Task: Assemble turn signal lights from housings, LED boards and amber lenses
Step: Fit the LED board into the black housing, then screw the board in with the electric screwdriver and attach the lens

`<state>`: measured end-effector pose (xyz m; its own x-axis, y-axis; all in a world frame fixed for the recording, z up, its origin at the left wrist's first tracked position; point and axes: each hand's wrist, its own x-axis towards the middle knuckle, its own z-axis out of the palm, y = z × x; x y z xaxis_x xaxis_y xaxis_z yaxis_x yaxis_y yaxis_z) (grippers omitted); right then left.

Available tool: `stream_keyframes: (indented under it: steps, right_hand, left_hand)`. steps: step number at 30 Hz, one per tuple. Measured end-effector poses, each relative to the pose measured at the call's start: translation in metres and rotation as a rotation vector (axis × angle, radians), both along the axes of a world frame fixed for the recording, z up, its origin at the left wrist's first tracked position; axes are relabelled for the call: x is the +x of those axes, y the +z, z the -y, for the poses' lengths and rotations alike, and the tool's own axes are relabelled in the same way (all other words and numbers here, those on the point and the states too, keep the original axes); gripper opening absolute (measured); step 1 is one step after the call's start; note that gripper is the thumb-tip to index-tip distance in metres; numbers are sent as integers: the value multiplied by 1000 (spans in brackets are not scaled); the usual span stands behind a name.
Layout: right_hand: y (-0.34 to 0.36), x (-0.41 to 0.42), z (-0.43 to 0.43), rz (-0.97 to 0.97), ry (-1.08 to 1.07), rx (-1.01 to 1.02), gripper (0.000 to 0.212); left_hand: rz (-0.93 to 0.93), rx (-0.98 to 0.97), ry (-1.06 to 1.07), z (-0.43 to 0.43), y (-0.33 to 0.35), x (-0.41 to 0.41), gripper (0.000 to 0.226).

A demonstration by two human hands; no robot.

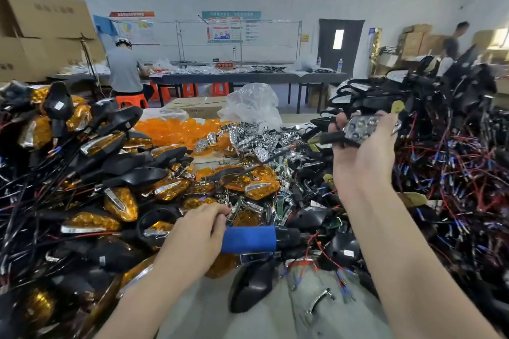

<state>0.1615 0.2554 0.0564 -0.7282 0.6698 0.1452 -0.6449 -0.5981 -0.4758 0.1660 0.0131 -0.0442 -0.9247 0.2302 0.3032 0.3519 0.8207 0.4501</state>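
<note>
— Nearest of the 2 hands, left hand (192,237) has its fingers curled round the blue-handled tool (248,239). Its long axis runs left to right, black end to the right.
— And the housing with LED board (366,126)?
— Right hand (363,157) cradles it with fingers curled, farther away and to the right. I judge the tool must rise toward it.

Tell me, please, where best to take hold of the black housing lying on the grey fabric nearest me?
Pinch the black housing across its broad rounded shell, coming from above and from the left. It lies dome-up and bare on the grey fabric, its long sides free, while red wires crowd its right end.
</note>
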Motion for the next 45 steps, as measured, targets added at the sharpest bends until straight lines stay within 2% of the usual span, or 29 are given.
stream_keyframes:
  steps: [3, 5, 7, 10, 13, 22, 31, 36, 41, 45]
  right_hand:
    - [-21, -11, 7, 86, 7, -58, 31]
    - [-33, -20, 6, 129, 6, -112, 36]
    - [-42, -26, 6, 152, 6, -147, 36]
    - [-49, -34, 4, 143, 19, -177, 25]
    - [-56, -40, 2, 140, 23, -182, 28]
    - [-65, -50, -1, 139, 57, -175, 25]
    - [-69, -53, 0, 144, 103, -172, 31]
    - [-72, -54, 4, 157, 118, -155, 37]
    - [-74, -53, 4, 155, 121, -152, 32]
    - [-73, -51, 3, 120, 140, -138, 23]
  left_hand:
    - [81, -188, 13, -3, 3, -12, 28]
    - [99, -242, 1, -5, 4, -13, 29]
    - [113, -268, -13, -2, 1, -11, 29]
    - [213, -229, -22, 10, 0, -14, 27]
    - [261, -224, 12, 17, 4, -31, 29]
    - [453, -392, -117, 5, 12, -69, 28]
    - [501, -419, -163, 27, 23, -80, 29]
    - [469, -492, -207, 28, 20, -79, 25]
    - [375, -642, -250, 23, 17, -83, 22]
    - [361, -596, -246, 23, 14, -85, 15]
